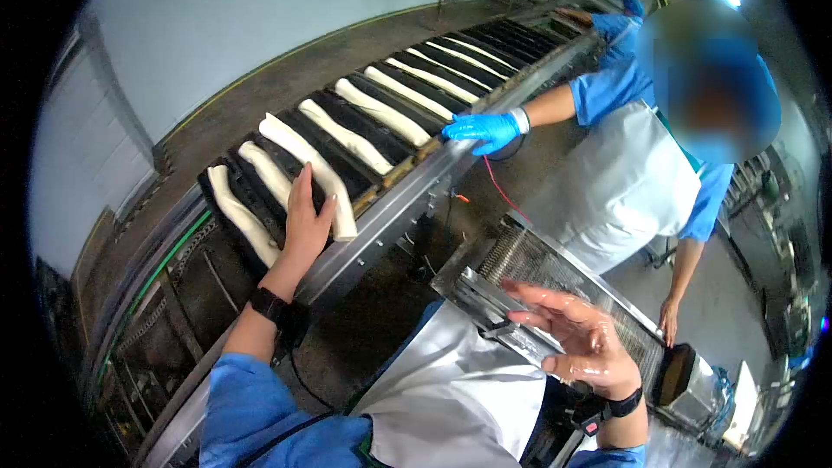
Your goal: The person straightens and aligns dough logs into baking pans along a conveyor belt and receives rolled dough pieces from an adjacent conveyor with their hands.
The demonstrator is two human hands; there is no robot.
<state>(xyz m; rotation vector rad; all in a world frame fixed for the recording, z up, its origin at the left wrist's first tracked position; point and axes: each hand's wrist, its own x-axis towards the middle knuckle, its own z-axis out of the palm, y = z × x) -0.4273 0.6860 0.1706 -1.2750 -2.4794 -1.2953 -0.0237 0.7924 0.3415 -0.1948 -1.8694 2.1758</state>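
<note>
My left hand [305,224] reaches over the dark trays of the conveyor, fingers stretched out and thumb apart. It lies against or just above a long pale dough-like strip [322,175]; whether it touches I cannot tell. That strip's near end overhangs the metal rail. Another pale strip [241,212] rests in its tray to the left of this hand. My right hand [585,338] is raised, wet and shiny, with its fingers spread and nothing in them. It hovers above a metal mesh-belt machine [568,273].
Several more strips lie across the conveyor [416,156]. A co-worker's blue-gloved hand [484,130] rests on its rail; their other hand [669,321] is at the mesh machine. Another person [617,30] stands at the far end. A red cable [503,186] hangs between the machines.
</note>
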